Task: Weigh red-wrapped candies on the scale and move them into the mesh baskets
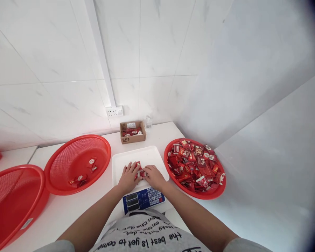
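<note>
Both of my hands rest over the white tray (154,155) of a weighing scale with a blue keypad (144,198). Small red packets (138,164) lie on the tray between and under my fingers. My left hand (129,177) is spread palm down at the left side of the packets, with its fingers apart. Close beside it, my right hand (154,177) has its thumb and fingers bent together on a red packet (143,173) with white print. My fingers partly cover the packets.
To the right stands a red basket (221,190) heaped with red packets. At the left are a red basket (68,157) with a few packets and another red basket (13,206). Behind the scale sit a cardboard box (133,139) of packets and a clear bottle (148,121).
</note>
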The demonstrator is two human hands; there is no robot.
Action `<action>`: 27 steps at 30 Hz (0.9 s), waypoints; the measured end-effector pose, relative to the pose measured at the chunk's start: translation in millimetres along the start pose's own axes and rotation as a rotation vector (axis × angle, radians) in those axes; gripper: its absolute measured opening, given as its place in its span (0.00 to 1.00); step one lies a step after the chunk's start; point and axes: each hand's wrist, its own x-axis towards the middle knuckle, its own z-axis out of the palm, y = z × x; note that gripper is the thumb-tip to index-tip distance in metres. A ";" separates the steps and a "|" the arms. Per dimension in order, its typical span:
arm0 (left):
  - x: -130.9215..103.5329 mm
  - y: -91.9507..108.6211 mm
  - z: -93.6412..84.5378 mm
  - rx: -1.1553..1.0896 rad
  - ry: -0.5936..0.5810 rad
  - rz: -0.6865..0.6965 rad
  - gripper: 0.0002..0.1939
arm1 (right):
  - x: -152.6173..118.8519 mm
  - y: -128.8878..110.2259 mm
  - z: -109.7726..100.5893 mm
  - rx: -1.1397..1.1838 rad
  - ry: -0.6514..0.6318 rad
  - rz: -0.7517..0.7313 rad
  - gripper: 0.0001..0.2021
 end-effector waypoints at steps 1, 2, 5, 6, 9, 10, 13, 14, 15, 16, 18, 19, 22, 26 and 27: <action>0.2 0.1 1.0 0.005 0.004 -0.005 0.28 | -0.5 0.1 0.6 0.014 0.007 0.006 0.17; 0.1 0.4 1.8 0.009 0.010 -0.010 0.28 | -0.9 0.1 1.4 0.029 0.015 0.012 0.17; -1.0 2.8 4.0 0.016 0.035 -0.022 0.27 | -2.1 1.0 4.8 0.064 0.040 0.023 0.18; -1.6 3.8 5.0 0.015 0.044 -0.028 0.26 | -2.3 1.7 6.0 0.074 0.048 0.023 0.18; -4.0 6.0 8.4 0.006 0.064 -0.056 0.26 | -1.7 4.0 7.6 0.101 0.060 0.023 0.18; -5.3 6.2 9.5 0.001 0.071 -0.064 0.26 | -1.2 4.5 7.0 0.104 0.062 0.027 0.18; -10.8 5.0 10.7 -0.013 0.092 -0.085 0.28 | 0.9 3.6 2.3 0.075 0.049 0.032 0.18; -12.9 4.1 10.5 -0.017 0.092 -0.094 0.28 | 1.6 2.6 0.5 0.054 0.042 0.032 0.18; -15.0 3.1 10.1 -0.019 0.089 -0.104 0.28 | 2.2 1.5 -1.0 0.031 0.035 0.035 0.18; -17.0 2.1 9.8 -0.018 0.082 -0.114 0.28 | 2.6 0.2 -1.8 0.010 0.030 0.043 0.18; -20.2 0.6 9.5 -0.007 0.066 -0.125 0.28 | 3.1 -2.5 -0.9 -0.011 0.030 0.065 0.17; -21.3 0.3 9.7 0.001 0.061 -0.124 0.28 | 3.1 -3.7 0.8 -0.008 0.030 0.070 0.17; -22.5 2.6 10.7 0.038 0.064 -0.131 0.28 | 2.6 -6.2 7.9 0.046 0.022 0.031 0.18; -20.7 10.6 10.1 0.112 0.116 -0.163 0.27 | 0.5 -3.8 12.4 0.068 0.041 -0.006 0.18; -19.9 12.5 9.8 0.134 0.138 -0.159 0.27 | -0.5 -1.7 11.6 0.061 0.059 -0.002 0.18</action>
